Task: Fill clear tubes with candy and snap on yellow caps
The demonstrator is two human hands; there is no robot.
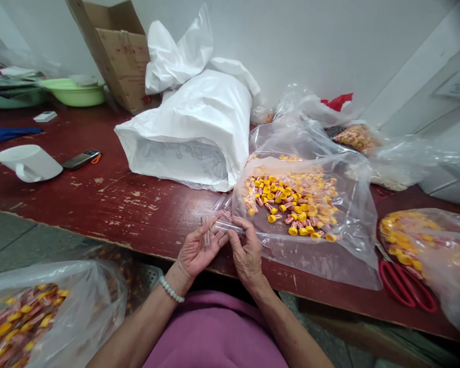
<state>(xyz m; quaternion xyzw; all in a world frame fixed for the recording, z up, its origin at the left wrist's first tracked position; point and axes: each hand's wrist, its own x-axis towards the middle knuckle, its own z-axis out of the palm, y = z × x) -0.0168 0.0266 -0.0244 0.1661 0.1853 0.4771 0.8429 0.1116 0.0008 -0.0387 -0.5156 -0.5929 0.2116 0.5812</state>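
My left hand [201, 250], palm up with a beaded bracelet at the wrist, holds a clear plastic tube [207, 236] upright near its thumb. Between the thumb and fingers of my right hand [248, 251] is another clear tube [224, 225], lying sideways over the left fingers. A few more clear tubes [221, 202] rest on the table just beyond the hands. Behind them, a white sack [203, 112] lies on its side, its mouth towards me and clear tubes inside. To the right, small red-and-white pieces with yellow caps [291, 204] are spread in a clear plastic bag [352, 204].
Red-handled scissors [406, 289] lie by a bag of yellow-capped pieces [414, 237] at the right. A white mug [28, 162] and a phone [81, 159] stand left on the worn red table [99, 204]. A filled bag [88, 296] sits below the front edge.
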